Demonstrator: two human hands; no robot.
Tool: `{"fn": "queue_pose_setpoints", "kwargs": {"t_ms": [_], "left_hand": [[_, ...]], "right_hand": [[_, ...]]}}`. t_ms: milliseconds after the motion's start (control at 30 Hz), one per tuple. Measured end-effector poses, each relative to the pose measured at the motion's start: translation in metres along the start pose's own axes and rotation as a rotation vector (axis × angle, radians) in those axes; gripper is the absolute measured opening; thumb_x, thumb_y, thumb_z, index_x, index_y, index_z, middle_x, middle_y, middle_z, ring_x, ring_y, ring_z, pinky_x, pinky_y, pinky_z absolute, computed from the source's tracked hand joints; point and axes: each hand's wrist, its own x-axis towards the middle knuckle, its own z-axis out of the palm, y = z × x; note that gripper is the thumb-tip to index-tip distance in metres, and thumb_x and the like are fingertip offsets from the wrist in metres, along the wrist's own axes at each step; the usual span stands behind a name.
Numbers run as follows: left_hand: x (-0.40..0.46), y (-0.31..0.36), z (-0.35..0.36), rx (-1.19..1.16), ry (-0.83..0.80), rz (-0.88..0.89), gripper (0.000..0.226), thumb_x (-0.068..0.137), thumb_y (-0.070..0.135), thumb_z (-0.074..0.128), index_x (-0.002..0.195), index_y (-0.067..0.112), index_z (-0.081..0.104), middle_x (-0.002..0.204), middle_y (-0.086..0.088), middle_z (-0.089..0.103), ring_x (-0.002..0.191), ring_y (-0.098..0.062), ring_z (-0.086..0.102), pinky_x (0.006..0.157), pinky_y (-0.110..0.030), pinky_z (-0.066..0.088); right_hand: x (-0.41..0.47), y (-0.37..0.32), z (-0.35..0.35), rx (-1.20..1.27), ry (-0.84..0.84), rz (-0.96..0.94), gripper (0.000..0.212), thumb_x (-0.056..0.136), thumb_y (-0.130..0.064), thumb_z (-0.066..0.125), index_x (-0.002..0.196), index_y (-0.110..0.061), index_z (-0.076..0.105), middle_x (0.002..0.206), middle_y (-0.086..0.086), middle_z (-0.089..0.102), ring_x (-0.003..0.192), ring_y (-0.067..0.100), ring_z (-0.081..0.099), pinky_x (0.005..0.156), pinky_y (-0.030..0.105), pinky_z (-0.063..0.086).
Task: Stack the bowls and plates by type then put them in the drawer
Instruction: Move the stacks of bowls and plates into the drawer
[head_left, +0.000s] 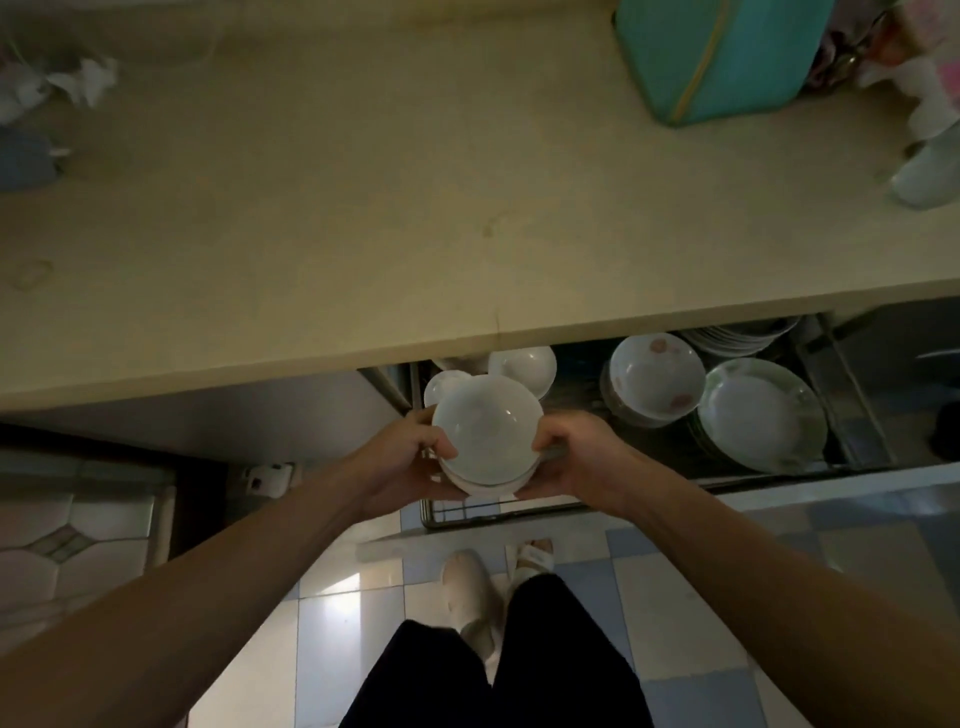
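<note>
Head view, looking straight down: both hands are on a small stack of white bowls, held above the front left corner of the open drawer. The left hand wraps the stack's left side, thumb hooked over the top bowl's rim, fingers curled underneath. The right hand mirrors it on the right side, thumb at the rim, fingers curled round the lower bowls. So each grip is clamped firmly on the stack, with the bowls squeezed between the two palms.

Inside the drawer, just behind the held stack, sit more white bowls. To the right stands a stack of floral bowls, and beside that, touching or nearly so, a pile of green-rimmed plates. Further plates stand on edge at the back right.

Above, the pale table carries a teal bag at its far right.
</note>
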Motion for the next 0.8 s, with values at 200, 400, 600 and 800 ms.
{"fn": "queue_pose_setpoints", "kwargs": {"t_ms": [200,400,600,800], "left_hand": [[0.036,-0.021,-0.003,0.006,-0.016,-0.066,0.068,0.086,-0.012,0.052,0.143,0.025,0.046,0.138,-0.017,0.044,0.123,-0.045,0.052,0.095,-0.057,0.055],[0.086,-0.034,-0.005,-0.040,0.049,-0.106,0.072,0.079,-0.017,0.056,0.135,0.028,0.051,0.137,-0.014,0.043,0.122,-0.040,0.050,0.089,-0.049,0.059],[0.128,-0.047,-0.010,-0.142,0.097,-0.133,0.079,0.080,-0.020,0.049,0.144,0.025,0.045,0.141,-0.015,0.041,0.126,-0.043,0.047,0.098,-0.055,0.054],[0.145,-0.055,-0.019,-0.204,0.180,-0.114,0.080,0.081,-0.017,0.046,0.147,0.028,0.045,0.141,-0.016,0.039,0.127,-0.045,0.045,0.098,-0.055,0.053]], "right_hand": [[0.040,0.009,-0.027,-0.096,-0.032,0.093,0.042,0.084,-0.005,0.060,0.124,-0.013,0.060,0.130,0.018,0.055,0.113,0.040,0.061,0.077,0.045,0.063],[0.096,0.013,-0.053,-0.192,-0.079,0.186,0.041,0.079,-0.003,0.063,0.112,-0.027,0.064,0.126,0.010,0.057,0.114,0.035,0.058,0.073,0.041,0.064],[0.145,0.025,-0.075,-0.161,-0.097,0.278,0.048,0.074,-0.001,0.062,0.112,-0.029,0.064,0.125,0.014,0.053,0.113,0.040,0.057,0.074,0.046,0.063],[0.177,0.039,-0.067,-0.188,-0.061,0.270,0.051,0.077,0.003,0.056,0.116,-0.029,0.063,0.125,0.016,0.054,0.109,0.037,0.057,0.068,0.042,0.061]]}}
